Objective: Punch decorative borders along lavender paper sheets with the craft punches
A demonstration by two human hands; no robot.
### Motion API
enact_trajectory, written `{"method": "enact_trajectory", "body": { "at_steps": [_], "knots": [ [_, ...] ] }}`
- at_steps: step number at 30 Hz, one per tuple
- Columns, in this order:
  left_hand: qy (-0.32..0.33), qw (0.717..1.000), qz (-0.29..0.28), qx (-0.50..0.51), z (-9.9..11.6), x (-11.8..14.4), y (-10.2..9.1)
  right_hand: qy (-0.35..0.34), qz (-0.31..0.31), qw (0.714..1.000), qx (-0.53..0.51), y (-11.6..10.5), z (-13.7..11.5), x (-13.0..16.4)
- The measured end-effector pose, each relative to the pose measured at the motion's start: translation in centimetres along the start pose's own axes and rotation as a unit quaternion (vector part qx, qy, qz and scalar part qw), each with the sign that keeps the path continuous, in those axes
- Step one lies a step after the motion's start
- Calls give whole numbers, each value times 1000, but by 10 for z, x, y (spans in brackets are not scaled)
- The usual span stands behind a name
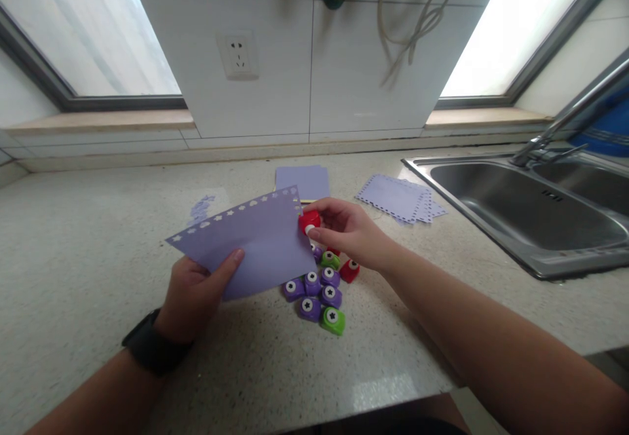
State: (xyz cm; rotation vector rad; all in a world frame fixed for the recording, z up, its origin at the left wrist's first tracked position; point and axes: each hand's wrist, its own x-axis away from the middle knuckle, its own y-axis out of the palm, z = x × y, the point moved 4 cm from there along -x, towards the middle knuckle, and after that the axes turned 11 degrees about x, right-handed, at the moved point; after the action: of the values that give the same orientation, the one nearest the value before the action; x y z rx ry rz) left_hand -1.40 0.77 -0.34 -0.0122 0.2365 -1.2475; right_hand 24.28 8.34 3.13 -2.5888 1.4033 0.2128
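Both hands work above the speckled countertop (98, 238). Left hand (194, 294) pinches the lower edge of a lilac paper sheet (250, 245), thumb on top and fingers beneath, holding it tilted in the air. Right hand (344, 228) grips a small red craft punch (308, 223), fingers curled over it and thumb below, seated on the sheet's upper right corner. A row of punched shapes runs along the sheet's top edge and ends just beside the punch.

Procedure, as judged from this position:
1. Keep the sheet taut and level with the left hand so the edge slides fully into the punch slot.
2. Align the punch with the last cut-out so that spacing stays even; the corner leaves little margin, and a skewed entry likely tears it.
3. Squeeze squarely, thumb against fingers, without twisting.

Further punches (319, 294), purple, green and red, lie clustered on the countertop under the right wrist. A stack of plain lilac sheets (302, 181) lies behind the hands, and finished perforated sheets (398, 198) lie near the sink (521, 212).
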Motion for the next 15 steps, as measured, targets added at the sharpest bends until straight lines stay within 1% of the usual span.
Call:
{"method": "enact_trajectory", "body": {
  "at_steps": [3, 5, 8, 15],
  "knots": [
    [-31, 997, -24, 59, -4, -1, 1, 32, 14, 999, -19, 0, -2, 0],
    [-64, 992, -38, 105, -7, -1, 3, 48, 17, 998, -21, 1, -3, 0],
    [-99, 984, -39, 145, -8, -2, 4, 69, 19, 997, -26, 2, -3, 0],
    [-90, 987, -26, 130, -5, -2, 4, 90, 24, 995, -47, 5, 1, 1]
  ]
}}
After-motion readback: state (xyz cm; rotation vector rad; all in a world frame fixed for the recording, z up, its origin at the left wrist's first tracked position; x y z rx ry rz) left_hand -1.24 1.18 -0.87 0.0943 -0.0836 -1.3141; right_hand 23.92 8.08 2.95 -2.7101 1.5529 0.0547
